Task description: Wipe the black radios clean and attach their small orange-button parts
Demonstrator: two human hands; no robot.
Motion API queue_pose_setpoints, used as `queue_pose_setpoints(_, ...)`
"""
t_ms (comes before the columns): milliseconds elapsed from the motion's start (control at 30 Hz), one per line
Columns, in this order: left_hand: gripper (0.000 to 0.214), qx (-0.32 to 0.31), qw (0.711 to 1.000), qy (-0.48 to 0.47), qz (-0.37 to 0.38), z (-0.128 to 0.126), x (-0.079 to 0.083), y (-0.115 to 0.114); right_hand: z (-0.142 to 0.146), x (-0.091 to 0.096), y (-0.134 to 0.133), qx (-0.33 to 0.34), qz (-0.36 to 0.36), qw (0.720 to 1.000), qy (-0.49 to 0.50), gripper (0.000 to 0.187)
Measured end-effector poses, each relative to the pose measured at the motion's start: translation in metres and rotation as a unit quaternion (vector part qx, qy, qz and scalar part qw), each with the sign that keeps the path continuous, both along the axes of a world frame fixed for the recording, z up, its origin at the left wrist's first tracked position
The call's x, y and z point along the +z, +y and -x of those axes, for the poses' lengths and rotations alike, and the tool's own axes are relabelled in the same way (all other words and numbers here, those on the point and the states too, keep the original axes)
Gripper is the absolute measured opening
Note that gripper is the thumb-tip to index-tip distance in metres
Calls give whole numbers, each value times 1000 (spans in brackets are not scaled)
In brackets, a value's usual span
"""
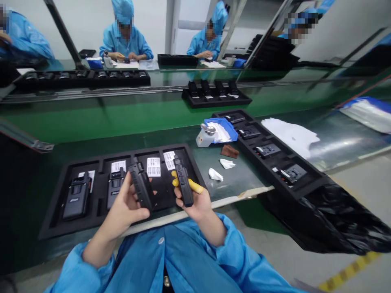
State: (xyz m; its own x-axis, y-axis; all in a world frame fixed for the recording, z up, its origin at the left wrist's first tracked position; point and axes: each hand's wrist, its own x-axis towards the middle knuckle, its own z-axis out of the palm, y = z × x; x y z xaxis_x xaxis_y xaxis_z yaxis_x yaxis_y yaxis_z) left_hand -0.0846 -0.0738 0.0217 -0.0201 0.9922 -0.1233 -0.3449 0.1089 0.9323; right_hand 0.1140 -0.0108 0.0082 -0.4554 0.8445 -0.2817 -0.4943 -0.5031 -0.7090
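My left hand (124, 207) is wrapped round a black handheld device (141, 185), held upright over the black foam tray (51, 217). My right hand (195, 199), with yellow finger cots on two fingers, grips a second slim black device (183, 181) edge-on. Both devices hover above the tray's right-hand slots, where white barcode labels (153, 167) lie. Two more black devices (77, 196) rest in the tray's left slots.
A second black tray (308, 179) with several devices runs along the right. A blue dish (232, 132), a small white bottle (205, 136), a brown cloth (229, 151) and white wipes (215, 174) lie between. Other people in blue coats work across the green conveyor (122, 114).
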Motion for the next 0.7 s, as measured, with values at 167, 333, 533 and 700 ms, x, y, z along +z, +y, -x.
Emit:
queue_pose_setpoints(167, 137, 14, 999, 24, 19, -4, -2, 6, -3, -7, -1, 2, -29, 999, -32, 30)
queue_pose_setpoints(333, 135, 19, 999, 31, 17, -4, -3, 5, -6, -10, -1, 5, -47, 997, -61, 31)
queue_pose_setpoints(533, 131, 8, 999, 31, 19, -4, -3, 5, -7, -12, -1, -6, -22, 999, -47, 28)
queue_pose_setpoints(700, 125, 8, 1000, 21, 19, -7, 0, 7, -10, -12, 5, -25, -10, 998, -49, 27)
